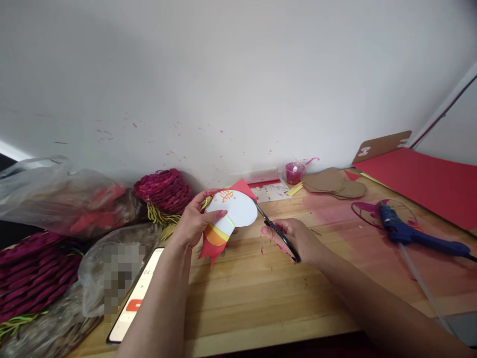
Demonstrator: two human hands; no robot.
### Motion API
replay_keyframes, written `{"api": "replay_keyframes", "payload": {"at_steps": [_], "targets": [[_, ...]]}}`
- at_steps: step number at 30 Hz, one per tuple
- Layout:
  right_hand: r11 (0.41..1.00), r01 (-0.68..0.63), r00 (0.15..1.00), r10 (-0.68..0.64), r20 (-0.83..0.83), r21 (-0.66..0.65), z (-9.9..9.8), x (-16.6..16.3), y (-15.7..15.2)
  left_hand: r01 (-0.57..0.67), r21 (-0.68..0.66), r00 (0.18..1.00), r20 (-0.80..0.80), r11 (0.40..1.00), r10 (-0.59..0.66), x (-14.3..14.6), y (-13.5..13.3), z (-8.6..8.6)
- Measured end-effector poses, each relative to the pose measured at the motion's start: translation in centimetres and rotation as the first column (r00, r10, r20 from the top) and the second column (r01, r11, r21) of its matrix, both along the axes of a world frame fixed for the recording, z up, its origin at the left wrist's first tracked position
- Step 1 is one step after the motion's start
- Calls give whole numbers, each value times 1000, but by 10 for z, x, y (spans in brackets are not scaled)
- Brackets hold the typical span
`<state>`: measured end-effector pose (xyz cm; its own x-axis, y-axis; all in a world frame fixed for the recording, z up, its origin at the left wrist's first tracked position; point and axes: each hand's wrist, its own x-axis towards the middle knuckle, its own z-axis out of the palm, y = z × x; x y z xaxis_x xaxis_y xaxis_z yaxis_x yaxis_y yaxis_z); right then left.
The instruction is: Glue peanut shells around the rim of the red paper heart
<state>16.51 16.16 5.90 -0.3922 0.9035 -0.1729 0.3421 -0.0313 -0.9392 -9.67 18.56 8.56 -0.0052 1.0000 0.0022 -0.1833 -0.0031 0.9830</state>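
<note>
Kinda cluttered desk (238,308): glue gun (397,227) off to the right, cup (295,172) and cardboard (326,181) back by the wall (231,89), yarn (164,191) and bags (70,194) piled up left, phone (126,311) right beside the left forearm. Paper's (242,211) mid-desk, left hand (193,221) pinching it, thumb on top. Right hand (294,237) is curled round the scissors (282,236), blades angled up-left at the paper's edge; can't tell how wide they're spread.

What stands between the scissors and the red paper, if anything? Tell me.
Nothing visible: the scissors in the right hand reach the edge of the red paper beside the white cutout; the left hand grips the opposite side.
</note>
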Motion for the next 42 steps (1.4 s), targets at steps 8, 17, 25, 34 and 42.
{"api": "replay_keyframes", "payload": {"at_steps": [8, 17, 25, 34, 42], "targets": [[997, -18, 1000, 18, 1, -79, -8, 0, 6, 46, -29, 999, 21, 999, -45, -2, -1, 0], [994, -48, 999, 48, -5, -100, 0, 1, 6, 131, -36, 991, 25, 991, -130, 0, -2, -1], [994, -55, 999, 54, -5, -90, -5, 4, 9, 164, 1, 986, -7, 986, -164, -3, -2, -3], [996, -43, 999, 43, -4, -83, -11, 9, 11, 163, 24, 983, -86, 986, -160, -6, -1, -2], [1000, -4, 999, 5, 52, -27, -10, 6, 11, -50, 77, 982, -179, 996, 64, -7, 4, -5]]}}
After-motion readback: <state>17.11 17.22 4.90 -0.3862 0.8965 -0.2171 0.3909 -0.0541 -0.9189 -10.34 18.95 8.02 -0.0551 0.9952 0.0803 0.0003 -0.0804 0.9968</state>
